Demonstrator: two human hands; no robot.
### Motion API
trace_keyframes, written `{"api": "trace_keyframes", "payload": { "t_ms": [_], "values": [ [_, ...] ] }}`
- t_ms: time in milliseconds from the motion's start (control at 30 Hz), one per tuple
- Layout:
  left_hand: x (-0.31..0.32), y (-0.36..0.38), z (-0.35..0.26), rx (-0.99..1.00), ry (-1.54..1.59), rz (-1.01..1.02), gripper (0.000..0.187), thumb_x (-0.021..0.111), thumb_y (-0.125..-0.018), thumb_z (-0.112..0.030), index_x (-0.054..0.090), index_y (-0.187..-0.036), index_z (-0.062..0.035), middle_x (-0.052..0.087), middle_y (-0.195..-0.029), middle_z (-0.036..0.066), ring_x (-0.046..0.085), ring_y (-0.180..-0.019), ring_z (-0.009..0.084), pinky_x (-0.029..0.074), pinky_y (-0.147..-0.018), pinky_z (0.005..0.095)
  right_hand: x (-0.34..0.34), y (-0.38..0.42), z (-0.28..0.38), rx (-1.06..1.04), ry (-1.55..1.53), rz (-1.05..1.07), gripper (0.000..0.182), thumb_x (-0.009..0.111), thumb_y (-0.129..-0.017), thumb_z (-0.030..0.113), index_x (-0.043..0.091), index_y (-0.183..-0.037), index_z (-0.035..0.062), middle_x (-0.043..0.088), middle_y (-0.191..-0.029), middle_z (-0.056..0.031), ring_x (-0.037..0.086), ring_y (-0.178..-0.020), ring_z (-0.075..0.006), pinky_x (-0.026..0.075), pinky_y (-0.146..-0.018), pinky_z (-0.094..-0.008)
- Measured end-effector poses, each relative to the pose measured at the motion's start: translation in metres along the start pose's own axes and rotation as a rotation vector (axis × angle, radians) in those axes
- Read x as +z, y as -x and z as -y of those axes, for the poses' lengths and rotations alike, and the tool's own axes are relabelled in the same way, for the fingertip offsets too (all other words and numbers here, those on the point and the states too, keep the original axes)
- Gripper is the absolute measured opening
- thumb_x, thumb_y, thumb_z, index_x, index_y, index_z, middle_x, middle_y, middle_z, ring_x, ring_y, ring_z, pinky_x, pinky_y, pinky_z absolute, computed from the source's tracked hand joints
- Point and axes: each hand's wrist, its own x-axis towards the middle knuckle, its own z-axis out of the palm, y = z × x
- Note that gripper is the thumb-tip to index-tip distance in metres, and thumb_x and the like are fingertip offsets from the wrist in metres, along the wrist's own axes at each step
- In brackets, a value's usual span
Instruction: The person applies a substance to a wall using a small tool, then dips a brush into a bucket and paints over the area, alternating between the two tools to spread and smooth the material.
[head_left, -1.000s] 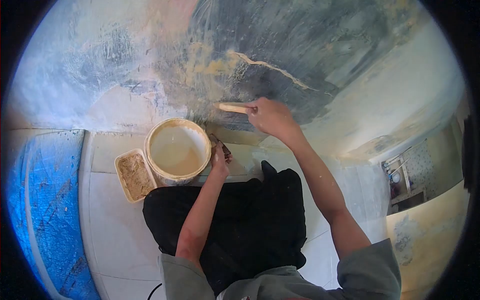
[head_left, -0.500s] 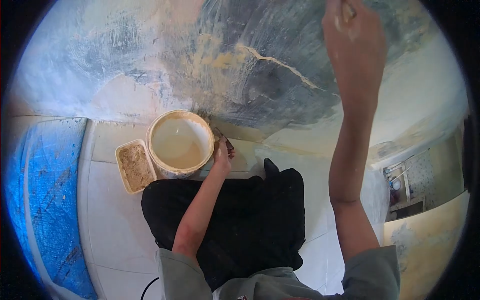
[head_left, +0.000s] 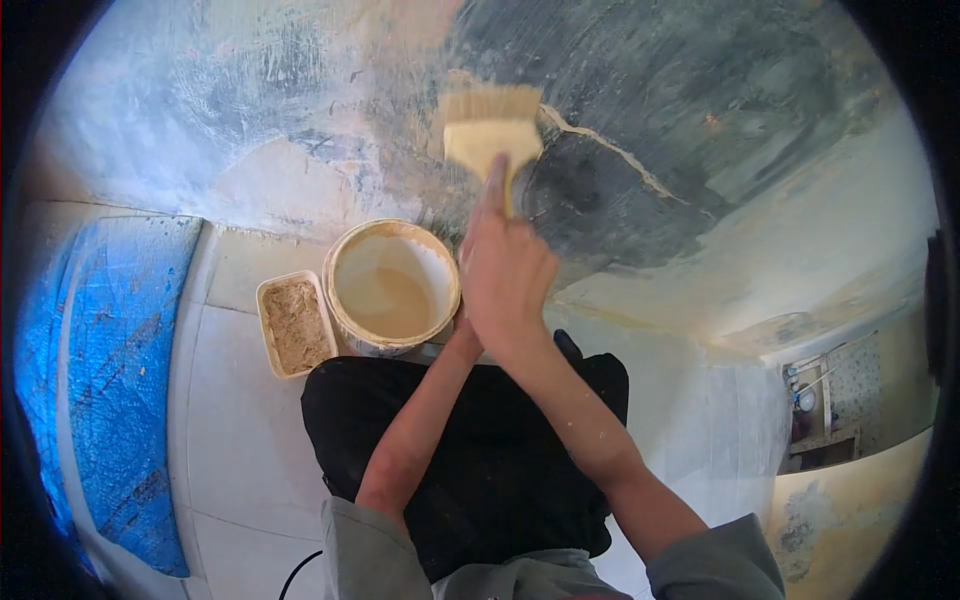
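A wide flat brush (head_left: 493, 133) with pale bristles is held up against the patchy grey wall (head_left: 620, 110). My right hand (head_left: 508, 275) is wrapped round its handle, the index finger stretched along it. The bristles lie just left of a pale, filled crack line (head_left: 610, 145). Low beside the right rim of a round bucket (head_left: 333, 300), my left hand (head_left: 465, 335) is mostly hidden behind my right hand, and its fingers do not show. The bucket contains cloudy tan liquid (head_left: 385, 300).
Left of the bucket stands a small rectangular tub (head_left: 297, 328) of brownish paste. Blue plastic sheeting (head_left: 125, 390) covers something at the far left. Light floor tiles (head_left: 235, 430) lie around my dark-clad legs (head_left: 480, 450). At the right is an opening with shelves (head_left: 825, 400).
My right hand has come down and left from the upper right, and the brush now shows against the wall. My left hand has become mostly covered. The view has shifted slightly.
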Motion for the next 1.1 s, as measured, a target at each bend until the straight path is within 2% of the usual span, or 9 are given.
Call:
{"api": "trace_keyframes", "payload": {
  "t_ms": [133, 300, 567, 733, 800, 933, 1000, 1033, 1100],
  "values": [
    [0.014, -0.001, -0.003, 0.008, -0.033, -0.004, 0.023, 0.046, -0.090, -0.033, 0.045, -0.076, -0.0151, 0.044, -0.063, -0.002, 0.044, -0.053, 0.0095, 0.037, -0.047, 0.0249, 0.007, 0.017, -0.010, -0.021, -0.090, 0.186, 0.047, 0.051, -0.085, 0.017, 0.044, -0.130, 0.0049, 0.060, -0.062, -0.0181, 0.062, -0.057, -0.0338, 0.051, -0.054, -0.0445],
    [0.027, 0.001, -0.011, 0.013, -0.076, -0.019, 0.023, 0.045, -0.090, -0.032, 0.045, -0.075, -0.0150, 0.044, -0.062, -0.002, 0.043, -0.053, 0.0095, 0.037, -0.047, 0.0248, 0.022, 0.010, -0.018, -0.107, -0.200, 0.321, 0.028, 0.051, -0.084, 0.020, 0.062, -0.106, 0.0070, 0.063, -0.070, -0.0200, 0.063, -0.069, -0.0389, 0.050, -0.067, -0.0487],
    [0.042, 0.039, -0.031, 0.034, -0.167, -0.088, 0.025, 0.045, -0.091, -0.032, 0.044, -0.072, -0.0145, 0.044, -0.062, -0.002, 0.044, -0.053, 0.0095, 0.037, -0.048, 0.0249, -0.061, -0.045, 0.000, -0.126, -0.269, 0.223, 0.025, 0.049, -0.085, 0.023, 0.064, -0.083, 0.0033, 0.061, -0.075, -0.0197, 0.060, -0.072, -0.0399, 0.049, -0.067, -0.0452],
    [0.048, 0.045, -0.042, -0.081, -0.215, -0.146, 0.024, 0.045, -0.091, -0.032, 0.044, -0.074, -0.0143, 0.043, -0.062, -0.001, 0.045, -0.053, 0.0097, 0.038, -0.047, 0.0249, -0.125, -0.072, 0.009, -0.243, -0.364, -0.161, 0.028, 0.045, -0.087, 0.026, 0.062, -0.083, 0.0041, 0.060, -0.072, -0.0188, 0.057, -0.072, -0.0423, 0.047, -0.066, -0.0442],
    [0.047, 0.043, -0.042, -0.087, -0.188, -0.154, 0.023, 0.045, -0.091, -0.032, 0.044, -0.075, -0.0142, 0.043, -0.063, -0.001, 0.045, -0.053, 0.0098, 0.039, -0.047, 0.0249, -0.140, -0.081, 0.013, -0.238, -0.334, -0.572, 0.027, 0.048, -0.087, 0.025, 0.061, -0.097, 0.0040, 0.060, -0.068, -0.0187, 0.059, -0.067, -0.0403, 0.049, -0.062, -0.0429],
    [0.047, 0.043, -0.043, -0.117, -0.223, -0.203, 0.021, 0.046, -0.090, -0.032, 0.044, -0.079, -0.0142, 0.043, -0.066, -0.001, 0.046, -0.054, 0.0104, 0.040, -0.048, 0.0254, -0.147, -0.094, 0.033, -0.235, -0.317, -0.653, 0.030, 0.048, -0.091, 0.015, 0.059, -0.114, -0.0011, 0.062, -0.070, -0.0182, 0.063, -0.067, -0.0302, 0.047, -0.059, -0.0389],
    [0.048, 0.045, -0.044, -0.120, -0.224, -0.215, 0.021, 0.047, -0.090, -0.032, 0.044, -0.079, -0.0141, 0.044, -0.066, -0.001, 0.046, -0.054, 0.0106, 0.041, -0.048, 0.0256, -0.130, -0.096, 0.037, -0.070, -0.191, -0.330, 0.034, 0.050, -0.091, 0.017, 0.055, -0.119, 0.0003, 0.062, -0.071, -0.0196, 0.065, -0.066, -0.0258, 0.048, -0.059, -0.0377],
    [0.046, 0.042, -0.041, -0.111, -0.182, -0.201, 0.021, 0.048, -0.089, -0.033, 0.044, -0.080, -0.0144, 0.044, -0.067, -0.001, 0.047, -0.054, 0.0108, 0.041, -0.048, 0.0256, -0.111, -0.093, 0.038, -0.072, -0.191, -0.331, 0.034, 0.050, -0.091, 0.017, 0.055, -0.119, 0.0003, 0.062, -0.071, -0.0196, 0.065, -0.066, -0.0258, 0.048, -0.059, -0.0377],
    [0.036, 0.027, -0.021, -0.103, -0.142, -0.189, 0.021, 0.049, -0.089, -0.033, 0.044, -0.081, -0.0147, 0.044, -0.067, -0.001, 0.047, -0.054, 0.0110, 0.041, -0.048, 0.0256, -0.060, -0.079, 0.039, -0.075, -0.068, -0.475, 0.041, 0.053, -0.084, 0.023, 0.051, -0.119, 0.0014, 0.061, -0.065, -0.0186, 0.062, -0.061, -0.0365, 0.050, -0.055, -0.0413]
  ]
}}
